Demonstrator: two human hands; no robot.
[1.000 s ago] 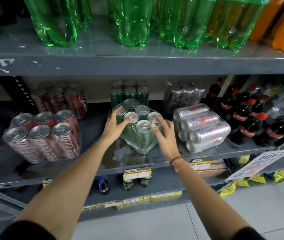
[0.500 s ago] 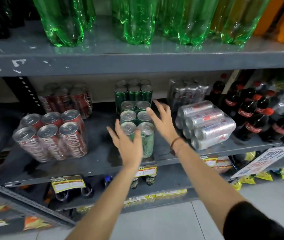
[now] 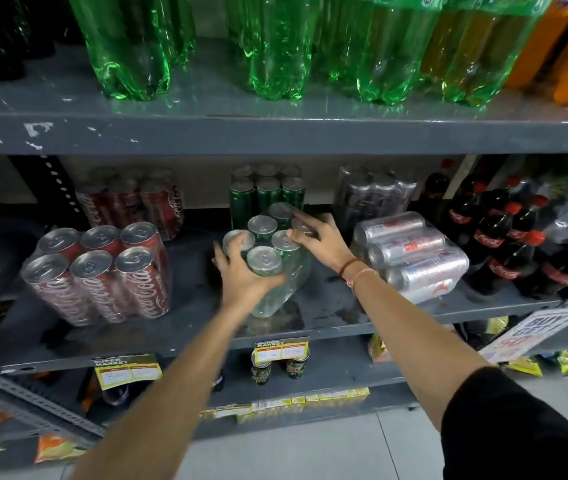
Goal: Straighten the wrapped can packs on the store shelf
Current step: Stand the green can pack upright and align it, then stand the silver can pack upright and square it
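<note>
A plastic-wrapped pack of green cans (image 3: 287,271) stands mid-shelf, tilted and turned at an angle. My left hand (image 3: 242,277) grips its near left corner, fingers wrapped around the front cans. My right hand (image 3: 322,239) lies on the can tops at its far right side. A wrapped pack of red cola cans (image 3: 102,271) leans back at the left. A wrapped pack of silver cans (image 3: 414,254) lies on its side at the right.
More red (image 3: 130,199), green (image 3: 265,192) and dark can packs (image 3: 372,195) stand at the back of the grey shelf (image 3: 327,317). Cola bottles (image 3: 497,244) crowd the right. Big green bottles (image 3: 275,46) fill the shelf above. Price tags (image 3: 280,349) hang off the front edge.
Both hands were off the green pack half a second ago; now they hold it, and the pack has turned from square to angled and tilted.
</note>
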